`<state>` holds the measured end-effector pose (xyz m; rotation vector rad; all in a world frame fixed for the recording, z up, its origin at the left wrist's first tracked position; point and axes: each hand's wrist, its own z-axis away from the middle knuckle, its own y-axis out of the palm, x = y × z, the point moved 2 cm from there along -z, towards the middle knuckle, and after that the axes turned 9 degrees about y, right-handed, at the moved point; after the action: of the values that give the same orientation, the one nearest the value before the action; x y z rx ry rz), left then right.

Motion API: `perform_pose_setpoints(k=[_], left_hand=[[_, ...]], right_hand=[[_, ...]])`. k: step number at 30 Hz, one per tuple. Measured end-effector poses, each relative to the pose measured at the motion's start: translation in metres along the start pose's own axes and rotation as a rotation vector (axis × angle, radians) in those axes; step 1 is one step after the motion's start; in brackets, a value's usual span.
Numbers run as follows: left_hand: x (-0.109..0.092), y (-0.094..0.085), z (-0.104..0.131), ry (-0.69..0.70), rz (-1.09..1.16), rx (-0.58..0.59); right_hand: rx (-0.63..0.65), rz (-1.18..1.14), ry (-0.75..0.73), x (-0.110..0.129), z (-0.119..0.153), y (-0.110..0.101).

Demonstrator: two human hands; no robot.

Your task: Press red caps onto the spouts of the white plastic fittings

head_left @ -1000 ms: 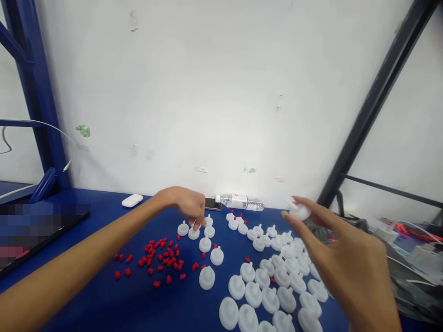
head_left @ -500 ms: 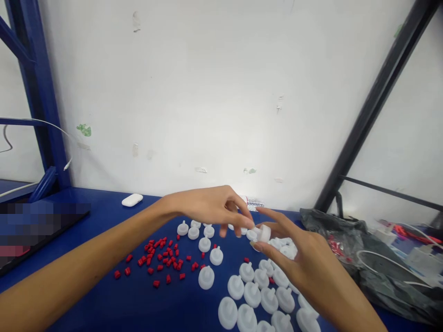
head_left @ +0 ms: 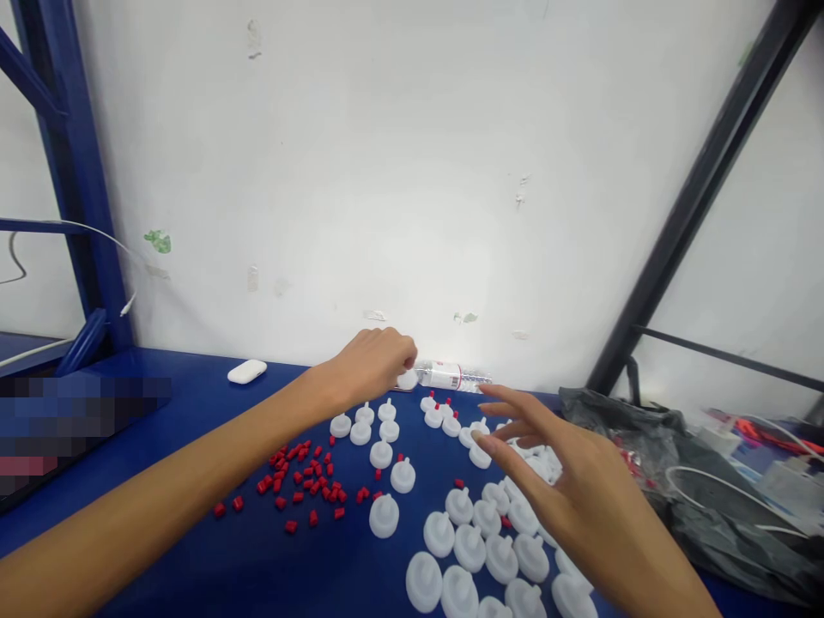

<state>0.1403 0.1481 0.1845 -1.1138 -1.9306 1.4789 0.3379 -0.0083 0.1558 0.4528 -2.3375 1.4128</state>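
Observation:
My left hand (head_left: pixel 373 365) is closed, held out near the wall, with a white plastic cap (head_left: pixel 407 379) showing below its fingers. The palm hides most of that cap. Over the right-hand group of white caps (head_left: pixel 502 558), my right hand (head_left: pixel 547 455) is open, thumb and fingers apart with nothing between them. More white caps with upright nozzles (head_left: pixel 384 517) stand on the blue table, left of the right hand. Below the left forearm lie many small red caps (head_left: pixel 315 476). A few white caps with red tips (head_left: pixel 433 417) stand farther back.
A clear plastic bottle (head_left: pixel 444 376) lies along the wall. At the back left is a white earphone case (head_left: pixel 247 372). A dark plastic bag (head_left: pixel 721 524) with cables fills the right side, and a blurred dark screen (head_left: pixel 77 429) stands at the left.
My left hand has moved left and back toward the wall, carrying the white cap away from my right hand. My right hand has let go and stays almost in place.

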Motion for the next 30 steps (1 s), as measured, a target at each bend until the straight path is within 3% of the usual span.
perform_pose_setpoints(k=[6, 11, 19, 24, 30], left_hand=[[0.052, 0.047, -0.004, -0.120, -0.158, 0.189], [0.063, 0.057, -0.004, -0.135, -0.178, 0.279], [0.047, 0.061, -0.007, -0.103, -0.220, 0.133], [0.017, 0.074, -0.012, 0.146, -0.068, 0.053], [-0.002, 0.100, -0.006, 0.341, 0.055, 0.085]], right_hand=[[0.065, 0.002, -0.052, 0.002, 0.002, 0.000], [0.086, -0.019, -0.064, 0.002, 0.003, 0.000], [0.069, -0.059, -0.048, 0.005, 0.003, -0.001], [0.051, -0.057, -0.050, 0.006, 0.004, -0.003], [0.058, -0.062, -0.094, 0.005, 0.003, -0.003]])
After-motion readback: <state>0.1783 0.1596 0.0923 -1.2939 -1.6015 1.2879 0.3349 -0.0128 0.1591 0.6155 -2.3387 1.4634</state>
